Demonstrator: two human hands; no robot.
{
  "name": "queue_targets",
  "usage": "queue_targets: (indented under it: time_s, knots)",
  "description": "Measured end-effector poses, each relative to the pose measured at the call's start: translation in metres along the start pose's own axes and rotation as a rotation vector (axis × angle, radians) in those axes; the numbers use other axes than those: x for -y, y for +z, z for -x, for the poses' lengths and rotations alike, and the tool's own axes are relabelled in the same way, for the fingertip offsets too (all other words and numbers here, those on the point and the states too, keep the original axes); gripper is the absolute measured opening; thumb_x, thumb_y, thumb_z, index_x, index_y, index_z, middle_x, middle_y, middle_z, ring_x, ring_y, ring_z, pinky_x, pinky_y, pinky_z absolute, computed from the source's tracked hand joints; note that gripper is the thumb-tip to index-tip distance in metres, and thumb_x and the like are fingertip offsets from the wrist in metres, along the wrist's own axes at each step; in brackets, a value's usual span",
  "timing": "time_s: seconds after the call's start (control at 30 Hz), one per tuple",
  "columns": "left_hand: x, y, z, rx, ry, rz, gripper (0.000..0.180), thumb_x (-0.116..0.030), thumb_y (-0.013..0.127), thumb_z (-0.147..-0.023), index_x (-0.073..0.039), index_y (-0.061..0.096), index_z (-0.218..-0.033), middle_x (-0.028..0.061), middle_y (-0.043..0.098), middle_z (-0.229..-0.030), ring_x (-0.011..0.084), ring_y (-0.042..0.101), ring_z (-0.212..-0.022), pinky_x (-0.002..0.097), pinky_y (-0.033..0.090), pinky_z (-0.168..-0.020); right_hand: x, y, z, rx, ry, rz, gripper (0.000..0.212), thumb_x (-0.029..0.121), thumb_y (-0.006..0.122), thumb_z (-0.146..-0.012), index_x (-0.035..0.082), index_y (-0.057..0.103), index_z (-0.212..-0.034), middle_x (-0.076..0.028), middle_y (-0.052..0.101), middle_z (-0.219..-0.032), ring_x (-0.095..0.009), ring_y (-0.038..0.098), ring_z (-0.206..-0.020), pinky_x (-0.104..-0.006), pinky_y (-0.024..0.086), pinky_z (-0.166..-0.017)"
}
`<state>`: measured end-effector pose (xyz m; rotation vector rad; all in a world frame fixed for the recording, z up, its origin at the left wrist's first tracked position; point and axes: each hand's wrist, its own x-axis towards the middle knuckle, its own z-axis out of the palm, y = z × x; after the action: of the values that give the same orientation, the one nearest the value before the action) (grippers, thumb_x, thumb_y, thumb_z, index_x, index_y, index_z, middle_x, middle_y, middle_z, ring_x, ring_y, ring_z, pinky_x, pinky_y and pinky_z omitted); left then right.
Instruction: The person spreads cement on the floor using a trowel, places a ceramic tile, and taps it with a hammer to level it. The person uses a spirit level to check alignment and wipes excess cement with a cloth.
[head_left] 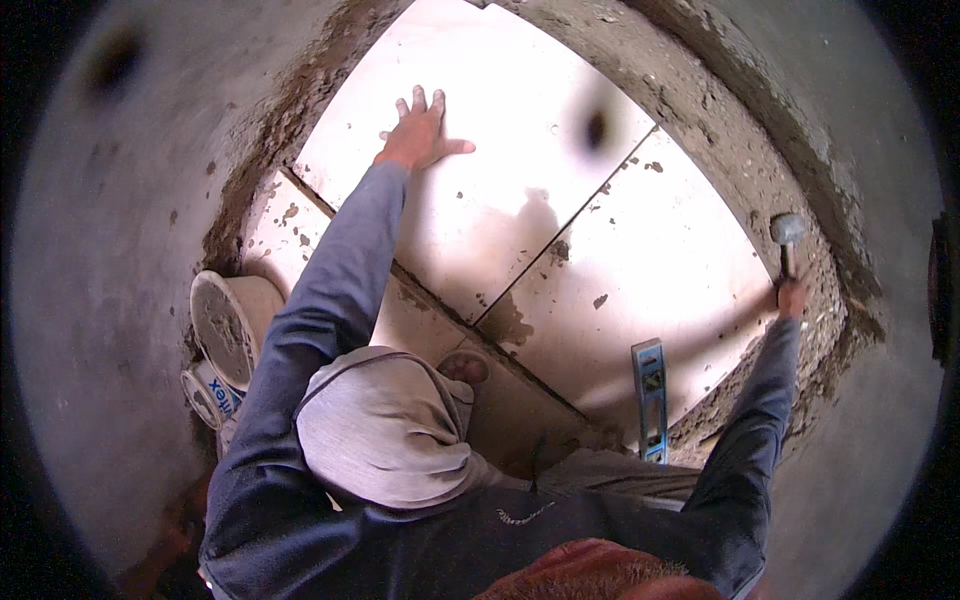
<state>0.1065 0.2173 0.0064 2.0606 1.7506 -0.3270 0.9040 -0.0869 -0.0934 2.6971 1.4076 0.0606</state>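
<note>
My left hand (415, 138) rests flat with spread fingers on a large white floor tile (500, 110). Out to the right, my right hand (791, 297) is closed round the handle of a mallet (787, 229). The mallet's grey head is over the rough mortar bed, just past the right edge of a second white tile (640, 260). A narrow dark joint separates the two tiles, and mortar smears mark both. Nearer to me, a blue spirit level (650, 400) lies partly on the second tile, beside my knee.
A mortar-caked bucket (262, 300) stands at the left wall, with a smaller white pail (212, 393) beside it. Bare mortar (715, 95) borders the tiles along the walls. My bare foot (464, 367) is on the nearer tiling. A wider gap (440, 305) runs along that tiling.
</note>
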Motion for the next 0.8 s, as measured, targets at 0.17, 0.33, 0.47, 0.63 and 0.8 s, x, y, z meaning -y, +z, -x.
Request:
queue_targets:
  time_s: [0.17, 0.33, 0.47, 0.63, 0.8]
  knots:
    - [0.004, -0.004, -0.032, -0.061, -0.015, 0.003, 0.143, -0.068, 0.088, -0.056, -0.002, 0.016, -0.16, 0.0349, 0.012, -0.163, 0.0665, 0.015, -0.142, 0.0636, 0.025, -0.119, -0.044, -0.003, 0.031, 0.08, -0.016, -0.081, 0.061, 0.027, 0.054, -0.092, 0.007, 0.046, -0.148, -0.031, 0.067, -0.116, -0.048, 0.067, -0.099, -0.0571, 0.053, -0.08]
    - [0.007, 0.0, -0.042, -0.024, -0.111, -0.074, 0.138, -0.072, 0.084, -0.055, -0.018, 0.017, -0.162, 0.0147, 0.012, -0.168, 0.0535, 0.018, -0.149, 0.0793, 0.041, -0.1, 0.021, -0.085, 0.024, 0.047, -0.194, -0.052, 0.048, 0.031, 0.055, -0.096, -0.002, 0.057, -0.131, -0.029, 0.065, -0.118, -0.043, 0.064, -0.106, -0.0509, 0.05, -0.09]
    - [0.0, -0.001, -0.043, 0.001, -0.135, -0.08, 0.136, -0.072, 0.084, -0.056, -0.018, 0.018, -0.162, 0.0139, 0.012, -0.169, 0.0532, 0.018, -0.149, 0.0774, 0.041, -0.101, 0.137, -0.147, 0.033, 0.102, -0.18, -0.606, 0.048, 0.036, 0.055, -0.103, -0.002, 0.057, -0.131, -0.017, 0.069, -0.107, -0.025, 0.063, -0.089, -0.0395, 0.05, -0.079]
    - [-0.004, -0.011, -0.038, 0.005, -0.103, -0.045, 0.141, -0.067, 0.09, -0.053, -0.01, 0.02, -0.161, 0.0271, 0.014, -0.165, 0.0653, 0.022, -0.141, 0.0656, 0.036, -0.113, 0.348, -0.197, 0.06, 0.225, -0.261, -0.972, 0.053, 0.045, 0.055, -0.103, 0.003, 0.057, -0.135, -0.012, 0.065, -0.107, -0.019, 0.06, -0.089, -0.0317, 0.05, -0.072]
    - [-0.006, -0.017, -0.033, 0.02, -0.116, -0.024, 0.14, -0.066, 0.09, -0.053, -0.012, 0.019, -0.161, 0.0236, 0.011, -0.167, 0.0626, 0.02, -0.144, 0.0687, 0.037, -0.111, 0.521, -0.211, 0.077, 0.271, -0.438, -1.091, 0.048, 0.042, 0.051, -0.105, -0.002, 0.054, -0.122, -0.029, 0.069, -0.104, -0.041, 0.069, -0.098, -0.0463, 0.052, -0.084]
